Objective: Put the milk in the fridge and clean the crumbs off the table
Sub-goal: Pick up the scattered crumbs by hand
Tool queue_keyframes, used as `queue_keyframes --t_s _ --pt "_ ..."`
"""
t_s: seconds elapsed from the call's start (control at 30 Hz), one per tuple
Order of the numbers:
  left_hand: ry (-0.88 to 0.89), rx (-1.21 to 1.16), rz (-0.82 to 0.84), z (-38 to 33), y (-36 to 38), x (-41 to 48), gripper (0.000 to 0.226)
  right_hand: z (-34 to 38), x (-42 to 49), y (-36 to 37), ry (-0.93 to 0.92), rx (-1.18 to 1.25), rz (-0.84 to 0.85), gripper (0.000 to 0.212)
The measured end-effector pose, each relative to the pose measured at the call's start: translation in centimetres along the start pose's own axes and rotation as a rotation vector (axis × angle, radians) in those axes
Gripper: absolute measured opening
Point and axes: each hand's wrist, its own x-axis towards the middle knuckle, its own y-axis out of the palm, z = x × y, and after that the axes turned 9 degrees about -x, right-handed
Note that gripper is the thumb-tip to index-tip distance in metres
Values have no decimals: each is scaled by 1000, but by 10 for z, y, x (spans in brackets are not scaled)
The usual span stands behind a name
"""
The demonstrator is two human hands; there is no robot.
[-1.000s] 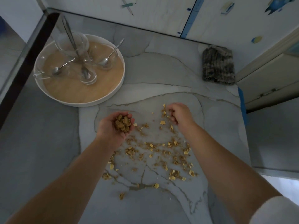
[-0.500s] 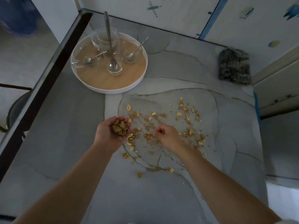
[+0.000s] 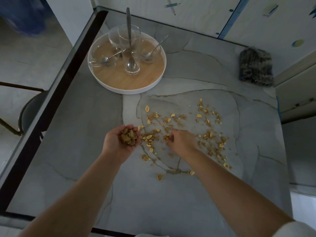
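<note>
Crumbs (image 3: 207, 135) strewn left-right; left hand (image 3: 118, 142) cups handful.

Dim, greyish light leaves the table (image 3: 77, 151) murky with only soft shadows, the pale wall (image 3: 196, 12) at the top is brightest, straight edges bow toward the wide-angle margins, and the blue shape (image 3: 22, 14) in the upper left corner is blurred.

Left grip (image 3: 114, 143) cupped palm-up; right grip (image 3: 182, 142) curled, palm-down.
</note>
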Motion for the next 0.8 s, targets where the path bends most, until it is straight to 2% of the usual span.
queue_keyframes --t_s 0.07,0.13,0.2,0.3,0.37,0.47,0.53,0.57,0.63,0.73,0.8 --pt "-4 7 -5 -2 -2 -1 31 -1 0 3 23 61 -22 15" --pt "-10 16 -2 -4 -2 -1 31 -3 -1 3 123 306 -32 16" --pt "-14 31 0 -5 -1 -1 31 -7 -4 -1 286 706 -1 21" --pt "-19 28 14 -4 4 -2 31 -18 -13 -8 467 1439 165 26" --pt "-31 40 33 -2 7 -2 31 -27 -21 -9 420 1795 240 20" --pt "-45 84 48 2 12 -2 31 -35 -31 -10 279 2014 275 17" --pt "-50 100 50 5 14 -2 31 -36 -30 -8 287 2003 256 20" --pt "-48 109 50 6 15 -3 32 -36 -27 -6 320 1924 234 23" --pt "-45 125 48 9 14 -3 32 -34 -24 0 352 1499 165 29" --pt "-45 133 47 10 11 -2 31 -29 -23 6 218 692 45 17" --pt "-47 135 50 9 10 -2 31 -24 -25 9 111 416 6 15"
